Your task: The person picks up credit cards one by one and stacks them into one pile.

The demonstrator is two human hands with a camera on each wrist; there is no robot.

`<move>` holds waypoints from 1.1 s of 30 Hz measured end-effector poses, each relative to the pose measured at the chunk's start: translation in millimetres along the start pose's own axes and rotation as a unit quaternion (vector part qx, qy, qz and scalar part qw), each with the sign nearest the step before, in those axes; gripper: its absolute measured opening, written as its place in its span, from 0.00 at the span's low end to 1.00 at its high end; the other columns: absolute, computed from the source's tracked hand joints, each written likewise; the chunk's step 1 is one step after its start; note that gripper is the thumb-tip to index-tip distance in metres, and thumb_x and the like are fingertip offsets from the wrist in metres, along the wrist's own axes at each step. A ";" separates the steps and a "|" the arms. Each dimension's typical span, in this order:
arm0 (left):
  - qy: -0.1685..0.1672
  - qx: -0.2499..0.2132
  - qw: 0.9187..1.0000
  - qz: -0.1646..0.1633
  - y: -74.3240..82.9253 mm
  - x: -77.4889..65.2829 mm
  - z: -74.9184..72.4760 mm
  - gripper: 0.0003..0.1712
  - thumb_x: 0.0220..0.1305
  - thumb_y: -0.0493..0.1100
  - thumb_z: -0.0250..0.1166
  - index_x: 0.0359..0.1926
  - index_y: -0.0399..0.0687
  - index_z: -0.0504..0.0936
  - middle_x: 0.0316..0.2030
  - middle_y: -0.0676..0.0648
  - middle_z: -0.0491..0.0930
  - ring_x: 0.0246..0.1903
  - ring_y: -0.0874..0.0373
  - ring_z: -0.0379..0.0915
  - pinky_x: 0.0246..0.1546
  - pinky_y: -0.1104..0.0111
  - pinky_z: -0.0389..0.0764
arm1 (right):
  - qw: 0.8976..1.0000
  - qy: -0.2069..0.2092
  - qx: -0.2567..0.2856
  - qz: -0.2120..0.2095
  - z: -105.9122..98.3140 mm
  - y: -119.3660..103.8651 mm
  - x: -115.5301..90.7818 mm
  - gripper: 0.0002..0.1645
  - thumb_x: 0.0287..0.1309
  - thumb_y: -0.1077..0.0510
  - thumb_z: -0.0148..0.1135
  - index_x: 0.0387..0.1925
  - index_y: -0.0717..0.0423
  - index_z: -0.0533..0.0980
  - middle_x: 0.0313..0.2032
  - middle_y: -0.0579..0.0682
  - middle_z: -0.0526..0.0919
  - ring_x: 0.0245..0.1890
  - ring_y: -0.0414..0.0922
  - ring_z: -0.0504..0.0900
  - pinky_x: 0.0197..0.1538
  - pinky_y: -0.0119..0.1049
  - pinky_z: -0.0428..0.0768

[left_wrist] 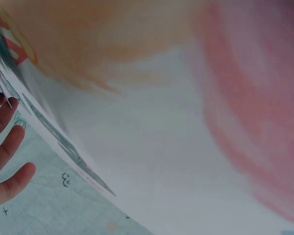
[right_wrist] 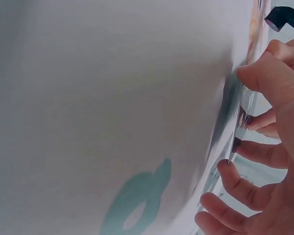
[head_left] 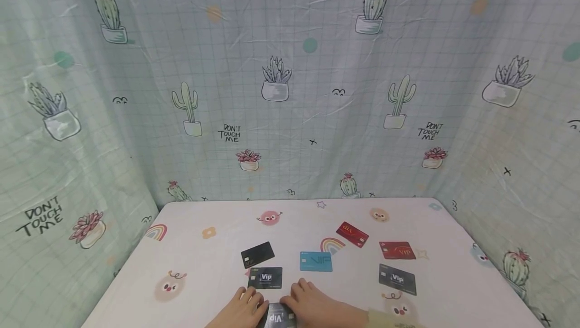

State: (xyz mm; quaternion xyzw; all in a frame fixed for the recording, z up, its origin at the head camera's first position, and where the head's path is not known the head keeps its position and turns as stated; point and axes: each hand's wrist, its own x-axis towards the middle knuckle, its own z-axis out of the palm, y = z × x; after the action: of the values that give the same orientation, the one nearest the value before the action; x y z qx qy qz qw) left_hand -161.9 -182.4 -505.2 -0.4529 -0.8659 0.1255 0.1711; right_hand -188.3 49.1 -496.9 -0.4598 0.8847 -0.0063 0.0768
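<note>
At the table's near edge, a dark grey Vip card [head_left: 277, 318] is between my two hands, its print upside down in the head view. My left hand [head_left: 242, 310] grips its left side and my right hand [head_left: 309, 304] its right side. Seen edge-on in the right wrist view, the card [right_wrist: 238, 120] is a thin line just off the tabletop, with the thumb and fingers of my right hand [right_wrist: 277, 142] at its edge. Only the fingers of my left hand [left_wrist: 10, 152] show in the left wrist view. Just beyond the hands lies another grey Vip card [head_left: 265, 278].
Behind lie a black card [head_left: 258, 255] and a blue VIP card [head_left: 315, 261]. To the right are two red VIP cards, one angled [head_left: 352, 234] and one nearly straight [head_left: 397, 250], and a grey Vip card [head_left: 397, 279]. A cactus-print curtain [head_left: 290, 116] surrounds the white patterned table [head_left: 204, 257].
</note>
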 end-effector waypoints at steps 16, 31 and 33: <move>0.020 -0.010 1.000 -0.013 4.4 7.3 -4.5 0.32 0.57 0.70 0.43 0.44 0.53 0.75 0.34 0.55 0.71 0.35 0.61 0.62 0.35 0.67 0.71 | 0.999 0.028 -0.033 0.031 -6.2 4.8 -10.8 0.37 0.44 0.26 0.51 0.55 0.34 0.68 0.39 0.36 0.71 0.37 0.36 0.62 0.45 0.34 0.72; 0.016 -0.015 1.000 -0.015 5.3 12.9 -8.6 0.41 0.51 0.78 0.35 0.46 0.55 0.74 0.35 0.54 0.71 0.36 0.59 0.65 0.37 0.64 0.73 | 0.998 0.064 -0.008 0.025 -7.7 12.0 -24.9 0.35 0.46 0.29 0.52 0.56 0.35 0.67 0.43 0.36 0.71 0.40 0.35 0.62 0.44 0.28 0.72; 0.008 -0.021 1.000 -0.017 5.5 13.7 -8.9 0.41 0.51 0.78 0.35 0.47 0.55 0.73 0.36 0.53 0.71 0.37 0.58 0.65 0.38 0.64 0.73 | 0.998 0.059 0.006 0.033 -7.2 13.8 -26.2 0.34 0.46 0.29 0.52 0.56 0.33 0.66 0.44 0.35 0.71 0.42 0.35 0.62 0.46 0.30 0.73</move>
State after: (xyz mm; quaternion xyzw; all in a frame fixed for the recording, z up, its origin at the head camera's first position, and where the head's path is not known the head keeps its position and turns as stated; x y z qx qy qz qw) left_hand -161.5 -167.5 -496.7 -0.4430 -0.8745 0.1004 0.1702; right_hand -185.7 78.0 -487.5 -0.4289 0.9022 -0.0363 0.0271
